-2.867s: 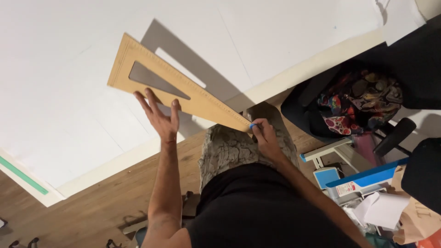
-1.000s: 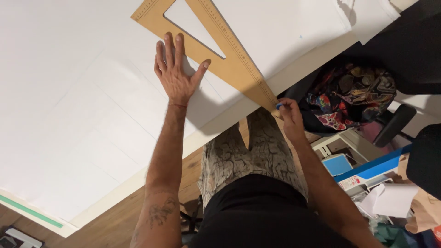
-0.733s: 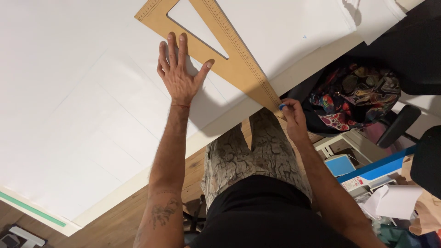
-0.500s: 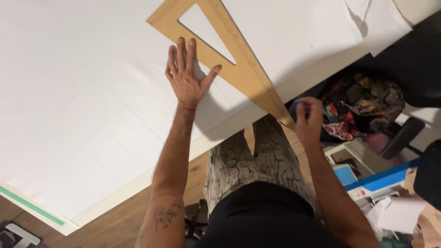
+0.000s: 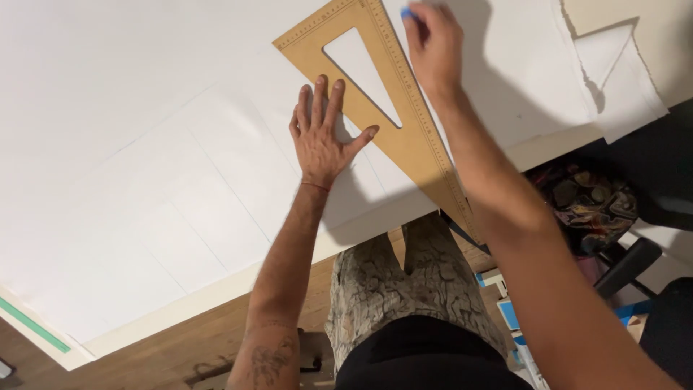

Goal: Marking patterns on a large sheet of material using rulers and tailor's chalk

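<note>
Surface: white, covered by a large sheet of white paper [image 5: 144, 144] with faint ruled lines; wooden floor [image 5: 180, 339] shows below its edge, and a green strip [image 5: 32, 325] marks the lower left corner.
Set square: wooden triangular set square [image 5: 404, 137] lies flat on the paper, its long graduated edge running from the top down to the near edge of the surface, where its tip overhangs.
Left hand: left hand [image 5: 325, 133] is spread flat, fingers apart, pressing on the paper with fingertips over the inner side of the set square.
Right hand: right hand [image 5: 433, 43] is closed around a small blue marking tool [image 5: 408, 13] at the top end of the graduated edge.
Step in hand: judging by the pose, a line is being ruled along that edge.
Next move calls for: steady pressure from the left hand so the set square does not slip, and the tip kept tight against the edge.
Nearby: patterned bag [image 5: 592, 209] and dark chair [image 5: 628, 267] at right.
</note>
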